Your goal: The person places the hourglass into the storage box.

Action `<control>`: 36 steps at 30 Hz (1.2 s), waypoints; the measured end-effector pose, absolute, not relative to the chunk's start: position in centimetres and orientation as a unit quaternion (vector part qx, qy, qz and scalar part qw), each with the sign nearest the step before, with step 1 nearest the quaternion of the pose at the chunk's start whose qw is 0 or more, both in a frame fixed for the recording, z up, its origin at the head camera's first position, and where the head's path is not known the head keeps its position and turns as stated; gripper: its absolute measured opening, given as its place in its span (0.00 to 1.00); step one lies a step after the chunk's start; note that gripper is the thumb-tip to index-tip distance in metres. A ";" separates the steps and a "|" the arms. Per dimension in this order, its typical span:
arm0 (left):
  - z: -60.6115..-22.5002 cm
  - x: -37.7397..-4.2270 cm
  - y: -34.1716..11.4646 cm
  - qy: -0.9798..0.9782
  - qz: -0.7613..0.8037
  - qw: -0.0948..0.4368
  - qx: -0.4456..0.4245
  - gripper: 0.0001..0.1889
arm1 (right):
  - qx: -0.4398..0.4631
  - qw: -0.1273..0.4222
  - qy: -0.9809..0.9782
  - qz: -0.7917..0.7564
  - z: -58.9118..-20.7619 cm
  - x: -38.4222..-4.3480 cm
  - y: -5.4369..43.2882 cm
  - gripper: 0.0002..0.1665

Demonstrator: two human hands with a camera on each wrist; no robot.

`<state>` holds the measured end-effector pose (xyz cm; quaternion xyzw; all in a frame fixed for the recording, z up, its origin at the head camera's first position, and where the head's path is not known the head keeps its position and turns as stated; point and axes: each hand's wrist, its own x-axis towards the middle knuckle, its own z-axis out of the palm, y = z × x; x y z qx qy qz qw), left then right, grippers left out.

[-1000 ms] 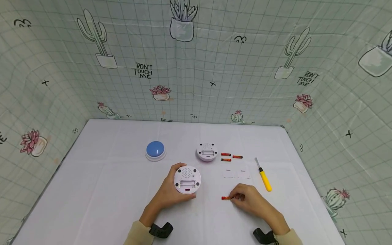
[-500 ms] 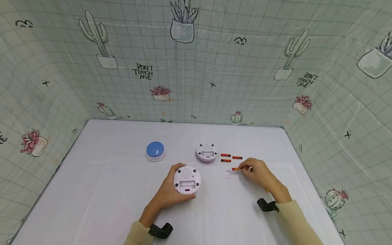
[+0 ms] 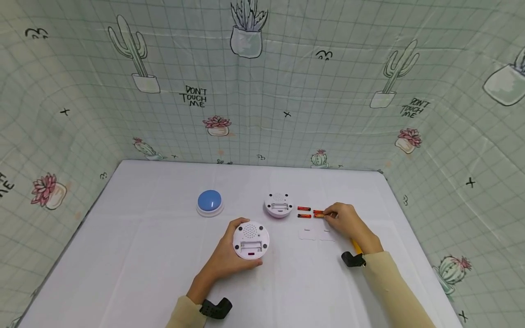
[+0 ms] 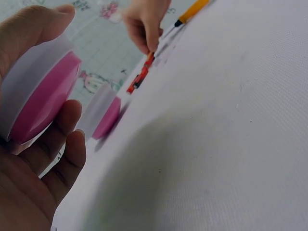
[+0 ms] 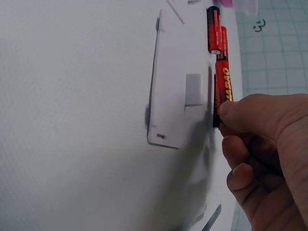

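Closest to the camera there's a beige sleeve with a black wrist camera strapped on. Just past it, the left hand has its grip wrapped round a white round gadget, thumb on one side and fingers on the other. Its speaker holes and uncovered battery bay face the head camera, and the left wrist view shows the pink dome underneath.

Further out on the right, a yellow screwdriver is partly hidden behind the right wrist, and two white covers lie side by side on the desk. Right by those, the right hand has a red battery in a thumb-and-finger grip, just beside three loose batteries. Can't tell if the held one touches the desk.

To their left sits a second gadget, also bay-up, then a blue-domed one further left. Behind everything hangs a cactus-print cloth.
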<state>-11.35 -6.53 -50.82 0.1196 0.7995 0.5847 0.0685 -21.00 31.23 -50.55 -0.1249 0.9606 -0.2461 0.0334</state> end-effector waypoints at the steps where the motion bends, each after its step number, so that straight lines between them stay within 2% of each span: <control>1: -50.8 -11.3 -6.5 0.800 0.584 0.067 0.123 0.58 | -0.124 0.034 0.961 -0.247 -50.7 -21.0 31.3 0.07; 10: -50.8 -11.3 -6.6 0.799 0.586 0.057 0.125 0.57 | -0.117 0.041 0.958 -0.259 -51.1 -20.9 31.2 0.06; 14: -50.9 -11.4 -6.7 0.807 0.578 0.042 0.119 0.57 | -0.118 0.032 0.959 -0.256 -50.7 -20.4 31.0 0.10; 21: -50.5 -12.1 -7.0 0.824 0.555 0.016 0.112 0.56 | -0.124 -0.023 0.962 -0.240 -49.7 -18.8 30.4 0.28; 26: -49.9 -12.6 -7.3 0.823 0.558 0.030 0.106 0.57 | -0.132 -0.039 0.958 -0.253 -48.7 -17.8 29.2 0.45; 31: -49.5 -13.3 -7.4 0.829 0.548 0.039 0.107 0.60 | -0.168 -0.038 0.948 -0.268 -47.2 -17.6 26.6 0.58; 36: -49.0 -14.1 -7.8 0.833 0.535 0.047 0.129 0.63 | -0.218 -0.005 0.923 -0.316 -45.9 -17.5 23.2 0.64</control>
